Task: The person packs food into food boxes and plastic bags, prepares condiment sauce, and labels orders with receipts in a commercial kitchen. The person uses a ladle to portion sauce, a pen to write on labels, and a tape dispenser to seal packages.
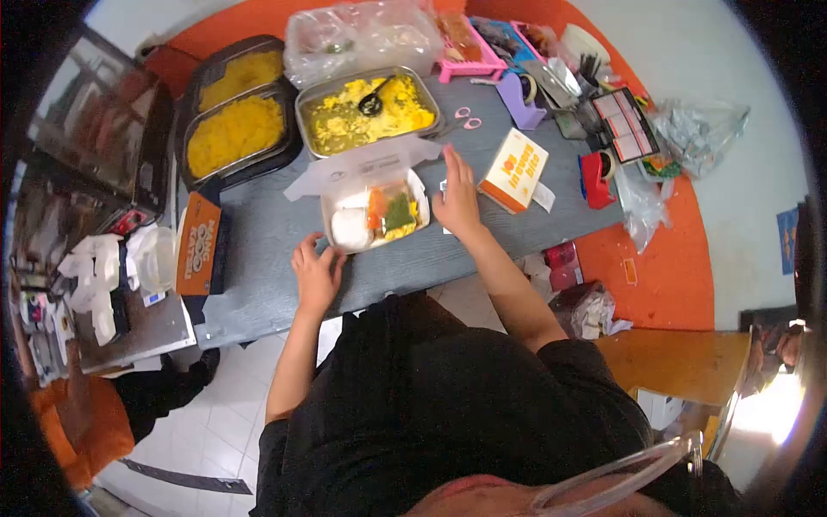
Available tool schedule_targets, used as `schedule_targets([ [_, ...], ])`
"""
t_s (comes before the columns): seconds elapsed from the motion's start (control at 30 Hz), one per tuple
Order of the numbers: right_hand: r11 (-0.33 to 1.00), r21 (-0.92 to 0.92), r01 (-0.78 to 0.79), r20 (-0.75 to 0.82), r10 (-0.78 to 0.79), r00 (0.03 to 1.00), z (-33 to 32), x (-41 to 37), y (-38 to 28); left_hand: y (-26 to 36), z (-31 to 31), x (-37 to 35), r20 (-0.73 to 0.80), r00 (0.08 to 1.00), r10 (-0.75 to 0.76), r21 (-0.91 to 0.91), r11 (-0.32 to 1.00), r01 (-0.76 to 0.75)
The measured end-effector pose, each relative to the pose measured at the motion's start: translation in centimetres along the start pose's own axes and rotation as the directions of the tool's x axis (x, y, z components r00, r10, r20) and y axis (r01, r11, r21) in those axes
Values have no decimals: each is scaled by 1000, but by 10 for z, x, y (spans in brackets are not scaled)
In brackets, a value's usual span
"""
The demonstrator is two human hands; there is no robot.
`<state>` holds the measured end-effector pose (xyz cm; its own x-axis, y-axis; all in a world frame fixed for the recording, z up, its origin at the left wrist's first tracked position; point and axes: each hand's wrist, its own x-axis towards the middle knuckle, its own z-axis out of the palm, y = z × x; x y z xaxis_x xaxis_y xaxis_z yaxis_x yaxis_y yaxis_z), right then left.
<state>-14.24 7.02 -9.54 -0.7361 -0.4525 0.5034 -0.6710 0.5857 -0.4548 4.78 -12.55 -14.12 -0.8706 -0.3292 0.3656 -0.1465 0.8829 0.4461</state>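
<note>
An open paper meal box lies on the table in front of me, its white lid folded back away from me. Inside sit a white mound of rice, an orange portion, a dark green portion and some yellow scrambled egg. My left hand is at the box's near left corner, fingers bent and apart. On the other side, my right hand has its fingers stretched out beside the box, fingertips near the end of the lid.
Behind the box stands a metal tray of yellow egg with a black ladle. Black trays of yellow food are at left. A closed printed box, pink scissors and a red tape dispenser lie right. Another person is at far left.
</note>
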Motion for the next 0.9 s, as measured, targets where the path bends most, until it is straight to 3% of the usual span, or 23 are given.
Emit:
schedule_targets([
  [0.07,981,58,184,-16,-184,983,-1,15,-20,-9,-11,-20,54,996,-70,-56,996,73],
  [0.1,979,68,194,-10,-194,981,1,16,-26,-11,-17,-28,48,995,-83,-50,995,86],
  [0.17,966,248,73,222,-130,966,4,13,-35,-12,-31,-42,-41,995,-94,-54,994,92],
  [0.23,958,272,87,295,-169,940,7,1,-30,-9,-37,-48,-97,984,-150,-41,988,147],
  [0.27,953,288,97,359,-201,911,9,-8,-27,-7,-41,-46,-242,958,-152,-22,988,151],
  [0.3,952,290,97,366,-204,908,13,-19,-27,-6,-46,-41,-382,912,-147,-4,987,158],
  [0.37,938,211,275,281,-327,902,16,-41,-29,-8,-53,-28,-397,908,-131,-12,990,138],
  [0.43,953,187,238,315,-288,904,21,-56,-35,-22,-52,-25,30,977,-210,206,958,200],
  [0.47,953,280,119,312,-208,927,32,-64,-32,-28,-45,-25,134,949,-284,144,953,265],
  [0.5,929,370,0,316,-126,940,42,-70,-29,-32,-35,-27,133,950,-283,144,954,264],
  [0.53,912,399,-100,366,-58,929,48,-70,-26,-34,-24,-29,145,930,-337,33,941,336],
  [0.57,912,398,-99,364,-57,930,55,-67,-24,-27,-25,-24,165,906,-389,-79,911,405],
  [0.6,852,478,-215,381,19,924,63,-62,-23,-18,-29,-20,213,865,-454,-196,848,493],
  [0.63,770,549,-325,406,94,909,67,-57,-21,-19,-28,-18,216,865,-452,-194,849,492],
  [0.67,768,550,-328,406,98,909,55,-45,-30,-21,-29,-16,233,845,-482,-196,828,526],
  [0.73,823,317,-471,602,209,771,19,-15,-58,-13,-47,-4,319,766,-559,-115,779,616],
  [0.77,822,316,-474,602,213,769,20,-14,-55,-14,-46,-4,322,765,-558,-113,780,616],
  [0.83,881,404,-247,542,-13,840,24,-18,-48,-17,-45,-6,277,850,-449,-209,835,509],
  [0.9,915,319,-248,616,-1,788,28,-28,-42,-7,-39,-17,302,848,-435,-141,860,491],
])
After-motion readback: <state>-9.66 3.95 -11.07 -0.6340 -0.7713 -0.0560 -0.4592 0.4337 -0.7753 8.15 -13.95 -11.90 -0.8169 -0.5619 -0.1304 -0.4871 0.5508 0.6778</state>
